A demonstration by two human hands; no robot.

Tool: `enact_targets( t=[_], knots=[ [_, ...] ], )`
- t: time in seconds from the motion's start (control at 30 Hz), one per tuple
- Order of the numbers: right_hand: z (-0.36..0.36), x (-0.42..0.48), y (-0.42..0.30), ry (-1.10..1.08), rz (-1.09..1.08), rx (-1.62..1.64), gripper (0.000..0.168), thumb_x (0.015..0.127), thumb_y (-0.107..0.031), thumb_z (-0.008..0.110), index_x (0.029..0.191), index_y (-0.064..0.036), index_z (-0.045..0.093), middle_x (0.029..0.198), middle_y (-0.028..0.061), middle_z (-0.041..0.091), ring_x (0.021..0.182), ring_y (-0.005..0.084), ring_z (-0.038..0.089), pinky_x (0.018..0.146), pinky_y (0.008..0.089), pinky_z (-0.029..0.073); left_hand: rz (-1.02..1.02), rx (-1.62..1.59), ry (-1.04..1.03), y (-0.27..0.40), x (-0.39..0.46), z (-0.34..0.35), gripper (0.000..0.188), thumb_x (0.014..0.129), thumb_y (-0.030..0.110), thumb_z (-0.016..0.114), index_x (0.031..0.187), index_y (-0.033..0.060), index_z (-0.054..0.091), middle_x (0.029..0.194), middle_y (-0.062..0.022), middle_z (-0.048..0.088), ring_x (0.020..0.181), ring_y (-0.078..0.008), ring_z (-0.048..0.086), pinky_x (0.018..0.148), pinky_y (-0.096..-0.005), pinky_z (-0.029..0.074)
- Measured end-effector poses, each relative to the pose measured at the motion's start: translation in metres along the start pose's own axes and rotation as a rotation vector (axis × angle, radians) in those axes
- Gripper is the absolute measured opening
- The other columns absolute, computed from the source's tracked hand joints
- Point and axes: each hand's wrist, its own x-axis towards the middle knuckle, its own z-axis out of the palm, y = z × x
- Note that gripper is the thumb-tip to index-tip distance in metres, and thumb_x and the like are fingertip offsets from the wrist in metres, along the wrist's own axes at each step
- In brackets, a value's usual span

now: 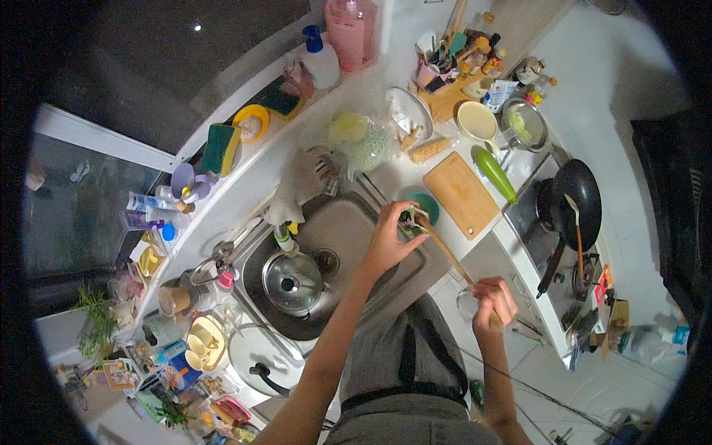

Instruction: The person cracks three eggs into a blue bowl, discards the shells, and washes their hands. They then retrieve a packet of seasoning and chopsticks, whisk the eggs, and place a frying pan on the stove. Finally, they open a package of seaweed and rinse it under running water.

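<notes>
My left hand grips a small package with a dark and pale printed wrapper, its upper end toward my right hand. In my right hand is the handle of a long wooden utensil. The utensil's far end meets the package's mouth, and its tip is hidden there. Just behind the package, a teal bowl stands on the counter, partly covered by my left hand. A wooden cutting board lies to the bowl's right.
A sink holds a lidded pot. Right of the board lie a green zucchini and a stove with a black wok. Corn, a cream pan and a metal bowl stand behind. A glass lid lies left.
</notes>
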Motion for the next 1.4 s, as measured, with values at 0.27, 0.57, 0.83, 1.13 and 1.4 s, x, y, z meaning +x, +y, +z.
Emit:
enact_targets(
  t=[0.27,0.57,0.83,1.13,1.4],
  knots=[
    [-0.004,0.046,0.016,0.168,0.147,0.198,0.039,0.107,-0.034,0.047,0.092,0.0,0.056,0.108,0.0184,0.059,0.095,0.0281,0.061,0.079,0.0369,0.049,-0.213,-0.31,0.106,0.008,0.005,0.002,0.074,0.072,0.01,0.091,0.129,0.0049,0.043,0.12,-0.0114,0.053,0.111,-0.0219,0.057,0.095,-0.0367,0.048],
    [0.036,0.126,0.005,-0.49,0.005,0.017,0.02,0.09,-0.002,0.066,0.107,-0.001,0.057,0.098,0.0171,0.061,0.092,0.0368,0.064,0.081,0.0419,0.051,-0.18,-0.487,0.097,0.081,0.033,-0.006,0.077,0.073,0.004,0.088,0.133,0.0057,0.04,0.117,-0.0088,0.052,0.104,-0.0169,0.058,0.091,-0.0323,0.049],
    [-0.001,0.17,-0.004,-0.509,-0.132,-0.012,0.016,0.089,0.002,0.062,0.1,0.001,0.051,0.092,0.0163,0.059,0.087,0.0355,0.062,0.077,0.0422,0.05,-0.066,-0.115,-0.013,0.122,0.056,-0.037,0.019,0.102,0.016,0.055,0.117,0.0033,0.057,0.106,-0.0111,0.066,0.103,-0.0185,0.062,0.092,-0.0327,0.046],
    [-0.048,0.2,0.015,-0.531,-0.243,0.032,0.025,0.084,0.001,0.064,0.108,0.002,0.056,0.095,0.0172,0.06,0.089,0.0344,0.062,0.08,0.0413,0.051,0.097,0.037,0.054,0.152,0.094,-0.009,0.01,0.1,0.009,0.058,0.107,0.0023,0.063,0.105,-0.0111,0.068,0.098,-0.0211,0.065,0.087,-0.0337,0.049],
    [-0.092,0.225,0.045,-0.676,-0.169,0.107,0.024,0.084,0.002,0.061,0.108,0.002,0.058,0.101,0.0189,0.062,0.096,0.0393,0.062,0.081,0.0449,0.05,0.412,0.309,-0.206,0.179,0.148,0.006,0.014,0.09,0.017,0.073,0.102,0.0113,0.071,0.097,-0.0035,0.07,0.099,-0.0267,0.064,0.101,-0.0471,0.04]
  ],
)
